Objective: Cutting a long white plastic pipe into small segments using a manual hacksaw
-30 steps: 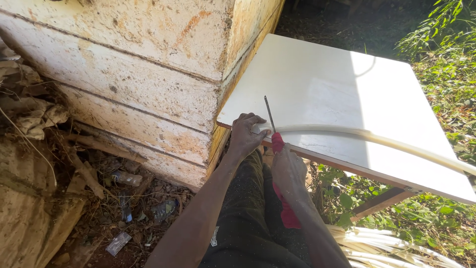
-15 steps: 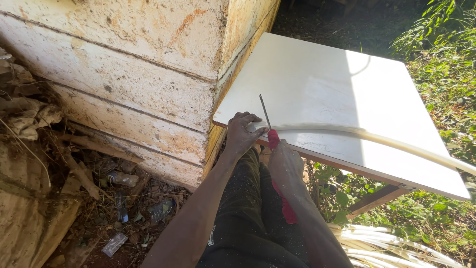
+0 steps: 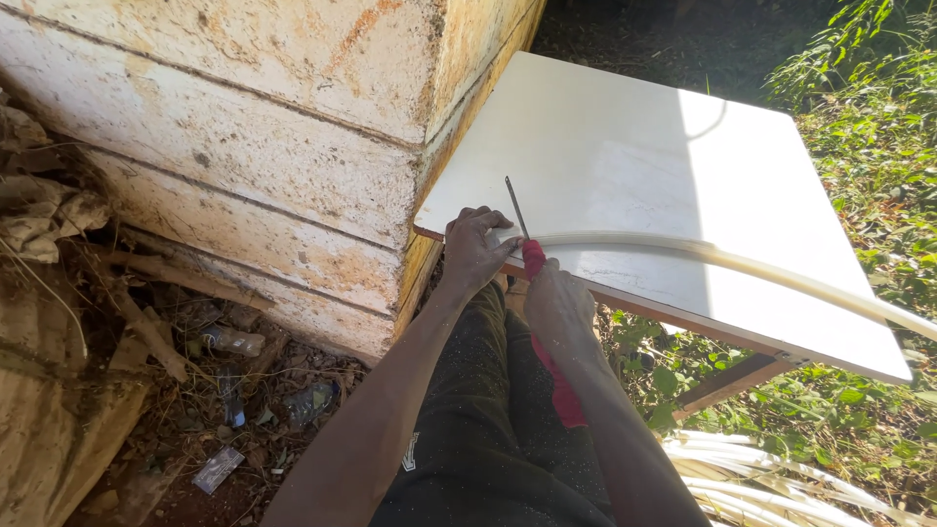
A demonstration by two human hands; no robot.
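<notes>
Gripping a red-handled blade, right hand beside white board.

You are facing a stained block wall; sunlight is falling on weeds beyond the bench's far corner, litter lying below.

hands: two, left and right, both at the near edge of the board
board: one white flat board
white pipe: one long curved pipe lying across the board
blade: one thin dark blade rising between the hands
red cloth: one strip running under the right hand
block wall: one
loose white strips: a bundle on the ground, too many to count
plastic bottles: at least one among the litter
</notes>
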